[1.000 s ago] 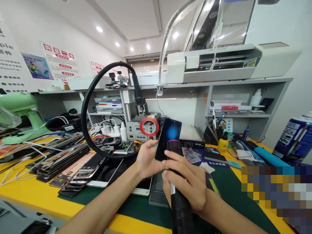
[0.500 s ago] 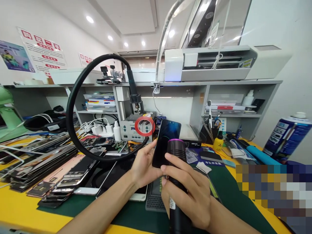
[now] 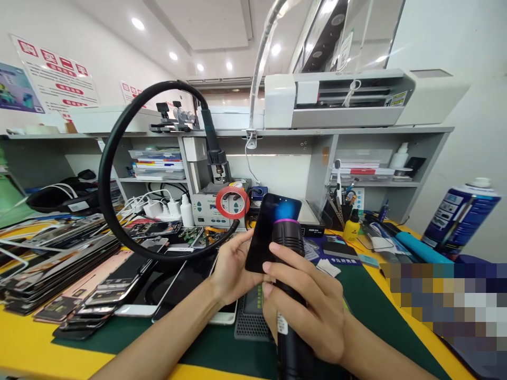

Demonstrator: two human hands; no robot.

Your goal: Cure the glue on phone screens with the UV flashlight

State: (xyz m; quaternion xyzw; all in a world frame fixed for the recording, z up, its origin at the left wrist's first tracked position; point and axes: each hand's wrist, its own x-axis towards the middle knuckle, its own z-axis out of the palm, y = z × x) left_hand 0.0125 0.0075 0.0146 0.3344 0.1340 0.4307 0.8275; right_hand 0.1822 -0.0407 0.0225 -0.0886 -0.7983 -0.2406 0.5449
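Workbench [image 3: 24, 343], yellow along its near edge, runs across the whole scene, and on it lies a green mat [image 3: 376, 311] beneath both our hands. On the left a thick black hose [image 3: 105, 174] stands in a wide loop, its lower end close to our left hand [image 3: 232, 272]; it looks springy, so a knock there could push back. Nearer us and to the right is the black torch [image 3: 288, 237], gripped around its barrel by our right hand [image 3: 309, 301], with its head pointing far. We judge it stiff and rather heavy for its bulk, and best held at the ribbed part just behind the head or lower down the barrel. Above the mat, left of and partly behind the torch head, our left hand grasps the phone [image 3: 262, 237] by its near end, screen towards us, far end tilted up. We take it to be light, rigid, slick and easily cracked; its long side edges seem the safest hold, sparing the screen any pressure. Whether torch and phone touch we cannot tell. Smallest are the purple rim [image 3: 287, 220] around the torch's front and a white label [image 3: 282, 323] on its barrel, neither likely to give any grip.
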